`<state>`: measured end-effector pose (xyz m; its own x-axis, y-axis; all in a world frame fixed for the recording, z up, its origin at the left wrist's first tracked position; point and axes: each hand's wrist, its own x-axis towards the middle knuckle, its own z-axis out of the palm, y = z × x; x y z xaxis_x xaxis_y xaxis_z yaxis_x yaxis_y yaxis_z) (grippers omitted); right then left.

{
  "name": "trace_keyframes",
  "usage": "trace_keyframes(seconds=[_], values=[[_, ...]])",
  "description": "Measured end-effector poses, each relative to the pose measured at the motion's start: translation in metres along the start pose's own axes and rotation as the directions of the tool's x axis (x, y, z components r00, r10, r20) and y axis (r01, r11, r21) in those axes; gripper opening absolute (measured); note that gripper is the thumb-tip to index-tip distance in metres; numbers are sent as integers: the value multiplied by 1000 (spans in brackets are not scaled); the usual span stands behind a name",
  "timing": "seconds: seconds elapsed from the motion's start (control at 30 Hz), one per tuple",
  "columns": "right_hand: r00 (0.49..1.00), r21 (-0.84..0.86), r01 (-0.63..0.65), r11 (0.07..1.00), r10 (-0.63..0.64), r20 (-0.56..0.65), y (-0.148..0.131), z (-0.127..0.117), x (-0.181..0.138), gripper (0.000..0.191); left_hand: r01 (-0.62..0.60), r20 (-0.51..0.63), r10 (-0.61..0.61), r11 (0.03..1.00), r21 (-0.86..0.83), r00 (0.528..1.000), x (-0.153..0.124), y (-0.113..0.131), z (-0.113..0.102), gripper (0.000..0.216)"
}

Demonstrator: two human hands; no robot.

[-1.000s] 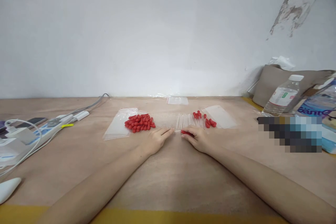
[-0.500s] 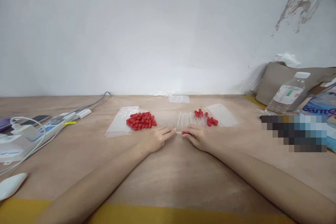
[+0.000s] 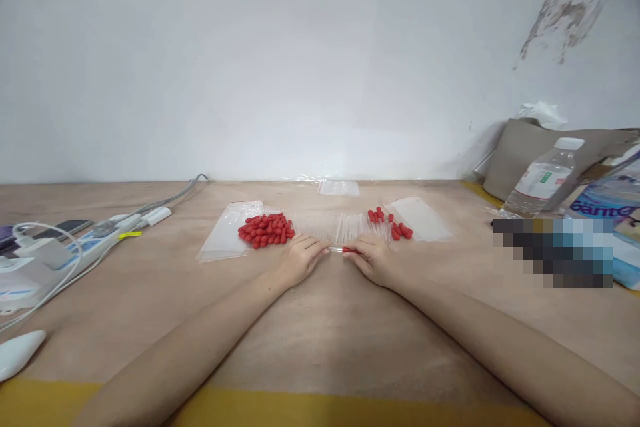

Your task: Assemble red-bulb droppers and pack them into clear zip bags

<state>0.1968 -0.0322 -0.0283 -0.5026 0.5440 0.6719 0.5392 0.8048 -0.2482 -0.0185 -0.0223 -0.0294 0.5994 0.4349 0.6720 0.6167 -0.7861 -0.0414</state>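
Note:
My left hand (image 3: 301,260) is closed, pinching one end of a thin clear tube (image 3: 336,249) low over the table. At the tube's other end my right hand (image 3: 374,259) grips a small red rubber bulb (image 3: 347,249); the tube meets the bulb, though how far it goes in I cannot tell. Beyond my left hand lies a heap of red bulbs (image 3: 264,231). Clear tubes (image 3: 315,223) are spread just past my fingers, with whiter-looking tubes (image 3: 350,227) to their right. Several tubes topped with red bulbs (image 3: 379,215) lie behind my right hand, beside loose red bulbs (image 3: 401,231).
Clear plastic bags lie at left (image 3: 223,237), right (image 3: 423,219) and by the wall (image 3: 340,189). A power strip (image 3: 95,245) with cables, a phone (image 3: 70,230) and a white mouse-like object (image 3: 20,353) are left. A water bottle (image 3: 543,180) and grey bag (image 3: 505,157) stand right.
More of the red bulb now shows between my hands, in line with the tube. My fingers have shifted only slightly, and the whole view has moved a little.

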Motion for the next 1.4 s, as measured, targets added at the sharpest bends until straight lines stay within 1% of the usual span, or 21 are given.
trace_keyframes(seconds=[0.1,0.17,0.33,0.47,0.63,0.77,0.83,0.9,0.97,1.03,1.17,1.27,1.33,1.4], values=[[999,-67,35,997,-34,19,4,3,-2,19,-35,31,34,999,27,999,2,3,-4,21],[998,-78,55,995,-52,30,4,5,-1,21,-50,28,49,998,26,998,2,4,-4,21],[998,-16,52,998,-52,21,-4,5,5,23,-28,-5,28,999,37,1000,0,3,0,20],[994,-23,92,995,-91,59,-7,4,6,24,-60,11,60,998,35,998,1,4,0,19],[988,-40,133,990,-129,88,-4,6,6,24,-102,29,101,994,43,994,3,8,-2,20],[986,-22,122,992,-119,120,-2,5,6,24,-110,45,109,994,20,993,4,9,-3,20],[990,42,69,997,-74,122,-1,3,6,20,-90,53,90,996,-5,995,5,9,-3,20],[996,148,-44,988,31,86,-1,0,5,16,-54,46,55,998,-29,997,5,9,-3,21],[985,261,-171,950,165,46,0,-3,3,16,-27,26,29,998,-48,999,5,8,-1,22],[967,353,-250,901,252,42,0,-5,2,15,-18,11,19,998,-58,1000,5,7,0,23],[951,452,-304,839,297,87,0,-6,1,15,-13,14,14,997,-79,1000,3,7,0,23],[935,496,-328,804,351,51,5,-9,6,20,22,-12,-23,997,-80,1000,4,8,-4,24],[896,549,-362,753,444,-19,13,-17,14,28,88,-39,-91,993,-82,995,5,9,-6,26],[819,600,-396,695,563,-112,26,-30,25,38,169,-49,-174,981,-96,984,6,10,-8,27]])
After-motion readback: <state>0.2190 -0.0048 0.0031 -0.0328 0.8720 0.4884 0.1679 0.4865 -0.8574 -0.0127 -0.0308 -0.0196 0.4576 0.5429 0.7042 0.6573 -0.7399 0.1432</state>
